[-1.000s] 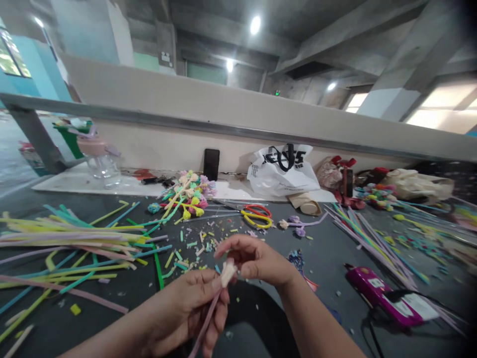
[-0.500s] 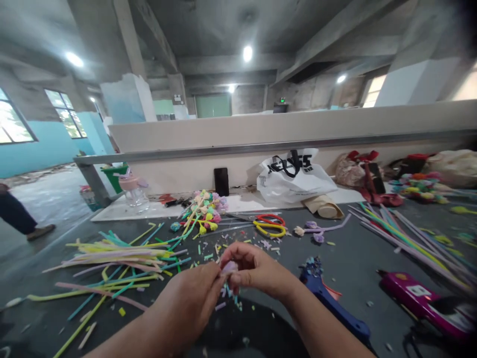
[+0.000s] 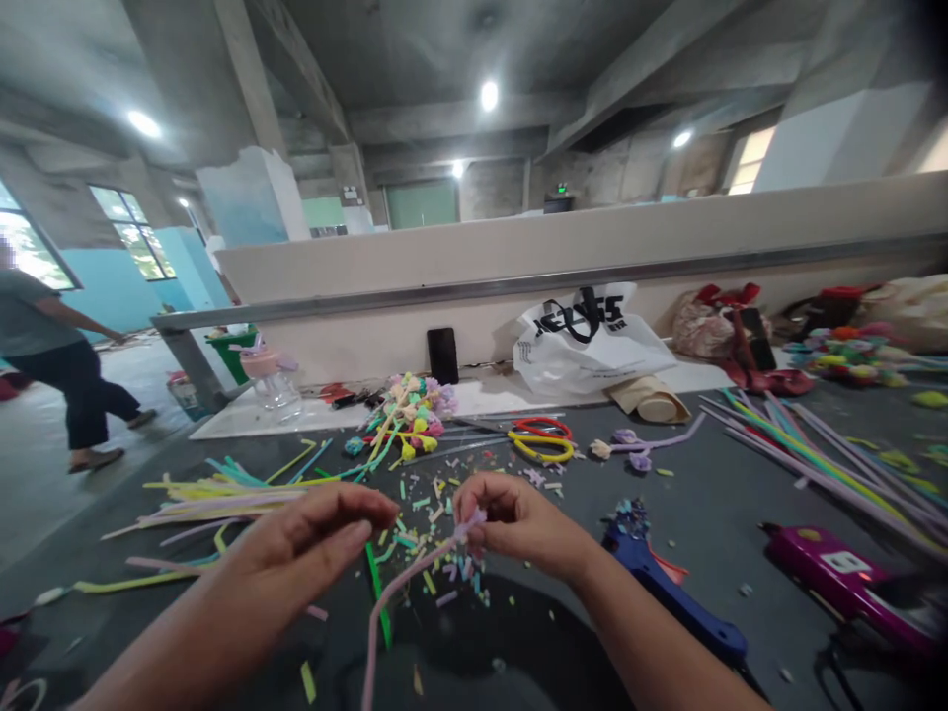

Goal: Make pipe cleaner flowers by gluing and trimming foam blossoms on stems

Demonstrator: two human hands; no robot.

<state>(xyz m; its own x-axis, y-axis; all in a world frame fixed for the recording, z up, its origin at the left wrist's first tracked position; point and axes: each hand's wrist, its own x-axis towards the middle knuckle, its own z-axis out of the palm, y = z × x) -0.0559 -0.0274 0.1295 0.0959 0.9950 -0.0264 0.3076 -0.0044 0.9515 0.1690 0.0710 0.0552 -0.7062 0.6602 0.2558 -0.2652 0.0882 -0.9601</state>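
The only lettering that shows stands on the white plastic bag (image 3: 589, 341), at about one o'clock from the hands, leaning against the low wall at the back of the table. It carries large black letters across its front, but folds in the plastic and the black handle break them up, so the word cannot be read with certainty. Smaller black print at its left edge is too small to read.
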